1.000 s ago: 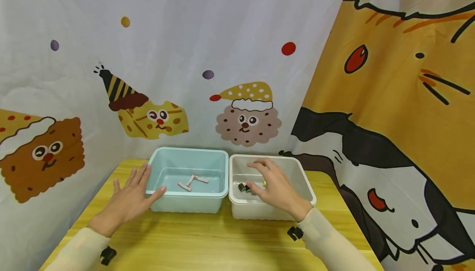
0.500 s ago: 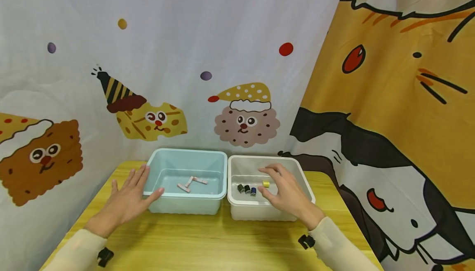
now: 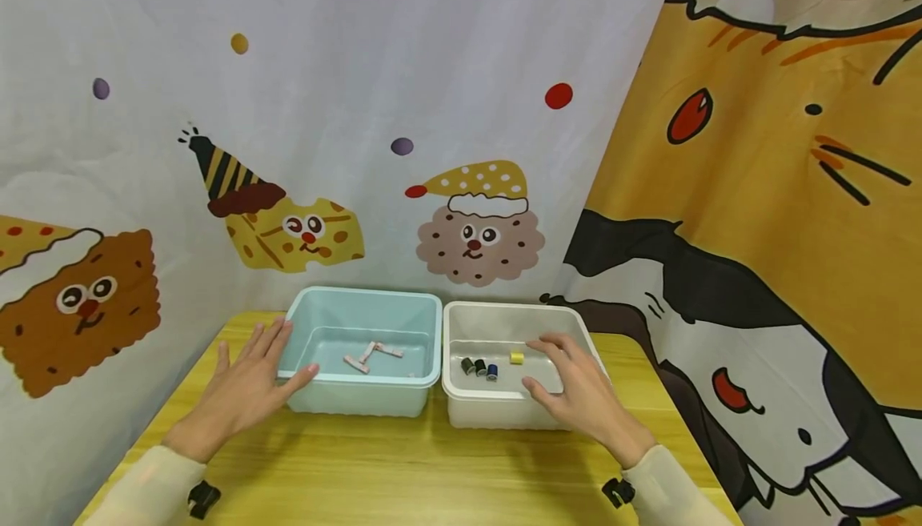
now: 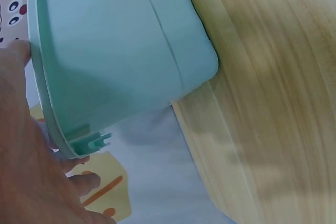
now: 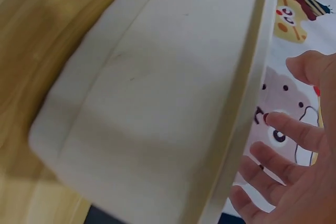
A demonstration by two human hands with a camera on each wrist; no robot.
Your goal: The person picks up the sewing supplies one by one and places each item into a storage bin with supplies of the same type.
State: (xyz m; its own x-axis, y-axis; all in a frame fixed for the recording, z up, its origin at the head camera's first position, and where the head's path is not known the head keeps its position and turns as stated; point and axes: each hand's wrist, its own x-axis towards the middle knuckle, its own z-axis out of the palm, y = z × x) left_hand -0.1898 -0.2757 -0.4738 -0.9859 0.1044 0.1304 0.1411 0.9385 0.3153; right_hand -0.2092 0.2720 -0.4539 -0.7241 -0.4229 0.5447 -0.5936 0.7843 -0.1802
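Note:
My left hand [image 3: 248, 390] lies with spread fingers at the left front corner of a light blue bin [image 3: 360, 394]. Its thumb is right at the bin's rim in the left wrist view, and it holds nothing. Over the right front part of a white bin [image 3: 497, 412] hovers my right hand [image 3: 587, 390], fingers apart and loosely bent, also holding nothing. Inside the white bin are small thread spools: a yellow spool [image 3: 516, 358] near the right fingertips, and a dark green spool [image 3: 467, 365], a black spool [image 3: 480, 367] and a blue spool [image 3: 492, 371] grouped at the left.
Pink-and-white small strips [image 3: 356, 364] lie in the blue bin. Both bins stand side by side on a yellow wood-grain table [image 3: 403, 478]. A white cartoon-print curtain [image 3: 324, 70] hangs behind, and an orange-and-black one [image 3: 763, 190] at the right.
My right hand has moved right and slightly back toward me within the white bin's area, uncovering the yellow and blue spools. The left hand has stayed in place.

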